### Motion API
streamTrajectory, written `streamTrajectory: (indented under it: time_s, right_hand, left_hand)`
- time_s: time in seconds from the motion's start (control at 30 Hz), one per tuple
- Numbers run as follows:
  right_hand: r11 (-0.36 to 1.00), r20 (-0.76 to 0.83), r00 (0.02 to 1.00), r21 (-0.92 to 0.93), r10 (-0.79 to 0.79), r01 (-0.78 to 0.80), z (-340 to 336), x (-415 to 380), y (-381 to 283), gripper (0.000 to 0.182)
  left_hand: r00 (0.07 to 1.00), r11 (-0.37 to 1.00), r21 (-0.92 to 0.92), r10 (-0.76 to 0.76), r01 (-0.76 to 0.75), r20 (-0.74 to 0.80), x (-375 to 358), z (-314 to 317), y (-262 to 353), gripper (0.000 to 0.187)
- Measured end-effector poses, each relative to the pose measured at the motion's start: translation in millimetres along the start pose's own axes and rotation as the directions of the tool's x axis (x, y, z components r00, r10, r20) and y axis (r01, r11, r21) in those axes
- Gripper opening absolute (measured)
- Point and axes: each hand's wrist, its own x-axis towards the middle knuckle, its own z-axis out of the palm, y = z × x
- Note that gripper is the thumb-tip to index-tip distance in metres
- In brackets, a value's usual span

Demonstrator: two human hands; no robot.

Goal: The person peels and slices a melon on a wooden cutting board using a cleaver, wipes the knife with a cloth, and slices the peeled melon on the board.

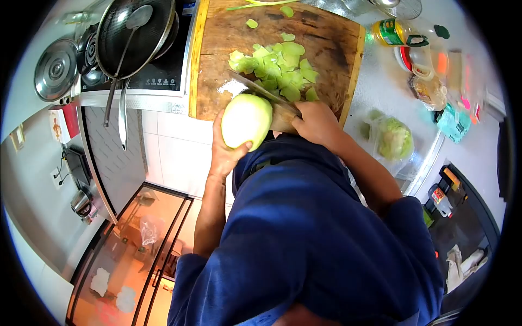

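Note:
My left hand is wrapped round the lower left side of a pale green, peeled round vegetable, held at the near edge of the wooden cutting board. In my right hand is the handle of a knife, its blade pointing up and left, just beyond the vegetable. Thin green slices lie in a loose heap on the board past the blade. Some of the blade's near side is hidden behind the vegetable.
A black wok with a ladle rests on the stove at the left, its handle jutting toward me. At the right are an oil bottle, a bagged green vegetable and several packages. Green stalks lie at the board's far edge.

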Motion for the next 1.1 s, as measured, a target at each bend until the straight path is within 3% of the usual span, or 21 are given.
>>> streamTrajectory:
  time_s: [0.07, 0.13, 0.17, 0.27, 0.3, 0.33, 0.37, 0.4, 0.47, 0.53, 0.67, 0.77, 0.83, 1.0, 1.1]
  right_hand:
    - [0.999, -0.006, 1.0, 0.031, 0.022, -0.022, 6, -4, 2, 0.025]
    - [0.999, -0.001, 1.0, 0.047, 0.001, -0.001, 10, -3, 4, 0.025]
    - [0.999, -0.009, 1.0, 0.049, -0.002, 0.003, 11, -2, 2, 0.025]
    - [0.997, 0.009, 0.999, 0.071, -0.036, 0.035, 11, 11, -3, 0.026]
    - [0.996, -0.027, 0.998, 0.065, -0.06, 0.061, 13, 15, -3, 0.027]
    - [0.995, -0.059, 0.995, 0.056, -0.081, 0.084, 13, 15, -3, 0.029]
    - [0.995, -0.064, 0.995, 0.053, -0.082, 0.086, 12, 15, -2, 0.029]
    - [0.994, -0.079, 0.993, 0.061, -0.083, 0.088, 10, 16, -1, 0.029]
    - [0.993, -0.091, 0.992, 0.066, -0.088, 0.095, 7, 16, 1, 0.03]
    - [0.995, -0.053, 0.998, 0.092, -0.035, 0.04, 2, 7, 6, 0.029]
    - [0.995, -0.102, 0.992, 0.046, -0.079, 0.084, 8, -19, 17, 0.034]
    - [0.974, -0.243, 0.947, 0.027, -0.211, 0.224, 20, -34, 22, 0.039]
    - [0.947, -0.322, 0.892, -0.064, -0.318, 0.314, 24, -38, 24, 0.047]
    - [0.933, -0.266, 0.903, -0.22, -0.337, 0.284, 24, -40, 17, 0.058]
    - [0.933, -0.262, 0.909, -0.246, -0.323, 0.261, 27, -39, 9, 0.061]
  left_hand:
    - [0.999, 0.997, -0.062, -0.039, 0.039, -0.002, 5, -10, -5, 0.103]
    - [0.994, 0.917, -0.384, -0.085, 0.105, 0.067, 14, -16, -7, 0.101]
    - [0.99, 0.877, -0.46, -0.109, 0.138, 0.089, 13, -19, -8, 0.102]
    - [0.992, 0.887, -0.445, -0.084, 0.119, 0.097, 25, -32, -15, 0.102]
    - [0.998, 0.944, -0.326, -0.029, 0.046, 0.056, 29, -34, -9, 0.106]
    - [0.998, 0.944, -0.326, -0.024, 0.041, 0.057, 32, -35, -3, 0.106]
    - [0.994, 0.995, -0.043, 0.096, -0.094, 0.05, 36, -38, 3, 0.109]
    - [0.975, 0.944, 0.243, 0.211, -0.223, 0.076, 39, -38, 9, 0.111]
    - [0.98, 0.961, 0.198, 0.183, -0.194, 0.076, 41, -38, 6, 0.115]
    - [0.964, 0.877, 0.4, 0.248, -0.265, 0.095, 38, -39, -4, 0.117]
    - [0.96, 0.866, 0.415, 0.259, -0.278, 0.103, 32, -36, -9, 0.117]
    - [0.96, 0.842, 0.471, 0.279, -0.263, 0.038, 27, -30, -3, 0.113]
    - [0.978, 0.895, 0.41, 0.207, -0.179, -0.024, 30, -25, 6, 0.106]
    - [0.987, 0.907, 0.397, 0.158, -0.144, -0.004, 43, -28, 15, 0.1]
    - [0.984, 0.855, 0.49, 0.177, -0.168, 0.028, 53, -37, 6, 0.101]
